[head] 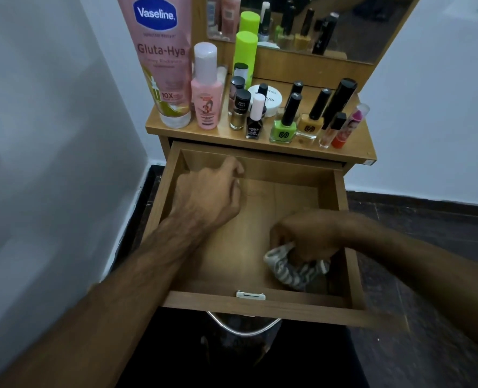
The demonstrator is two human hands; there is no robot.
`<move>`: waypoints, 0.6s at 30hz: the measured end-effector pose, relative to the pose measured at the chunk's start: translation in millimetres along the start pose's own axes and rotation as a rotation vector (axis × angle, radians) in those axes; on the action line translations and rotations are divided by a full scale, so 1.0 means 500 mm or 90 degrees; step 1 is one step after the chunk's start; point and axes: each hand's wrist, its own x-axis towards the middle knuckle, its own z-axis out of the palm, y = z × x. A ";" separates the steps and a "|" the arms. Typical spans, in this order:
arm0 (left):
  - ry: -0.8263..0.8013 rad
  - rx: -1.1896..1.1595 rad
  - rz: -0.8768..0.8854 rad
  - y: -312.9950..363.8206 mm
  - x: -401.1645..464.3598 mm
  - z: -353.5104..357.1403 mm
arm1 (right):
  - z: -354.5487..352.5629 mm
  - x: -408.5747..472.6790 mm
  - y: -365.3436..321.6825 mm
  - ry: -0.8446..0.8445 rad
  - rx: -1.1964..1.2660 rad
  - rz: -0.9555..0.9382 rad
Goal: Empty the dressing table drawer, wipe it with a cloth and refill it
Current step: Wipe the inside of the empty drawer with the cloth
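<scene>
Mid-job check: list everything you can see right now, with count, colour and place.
drawer: 1, wood, pulled open, no cosmetics inside
cloth: 1, grey-white striped, drawer's near right corner
Vaseline tube: 1, pink, tabletop left
pump bottle: 1, pink, beside tube
nail polish bottles: several, green, yellow, gold, black, tabletop front
white jar: 1, behind polishes
mirror: 1, at back
left hand: in drawer's far left, fingers curled
right hand: grips cloth
</scene>
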 end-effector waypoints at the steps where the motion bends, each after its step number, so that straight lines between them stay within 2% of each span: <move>1: -0.008 0.001 0.000 0.001 0.000 0.000 | -0.001 -0.004 0.006 0.033 -0.020 0.021; 4: -0.041 -0.001 -0.003 0.000 -0.002 -0.001 | 0.015 -0.011 -0.018 0.005 -0.225 0.086; 6: -0.047 -0.004 -0.008 0.002 -0.004 -0.002 | 0.050 -0.009 -0.044 0.005 -0.297 0.084; 8: -0.039 0.001 -0.011 0.000 -0.006 -0.003 | 0.065 -0.003 -0.052 0.012 -0.271 0.064; 10: -0.024 0.013 -0.012 -0.002 -0.005 -0.001 | 0.048 0.010 -0.039 -0.018 -0.164 0.047; 13: -0.025 0.024 -0.001 0.002 -0.004 0.002 | 0.009 0.009 -0.010 0.076 -0.043 0.026; 15: -0.034 0.025 0.011 0.002 -0.004 0.005 | 0.004 -0.002 -0.003 0.088 -0.114 0.047; 18: -0.053 0.022 0.024 -0.006 -0.003 0.006 | 0.032 -0.004 -0.021 0.001 -0.274 0.097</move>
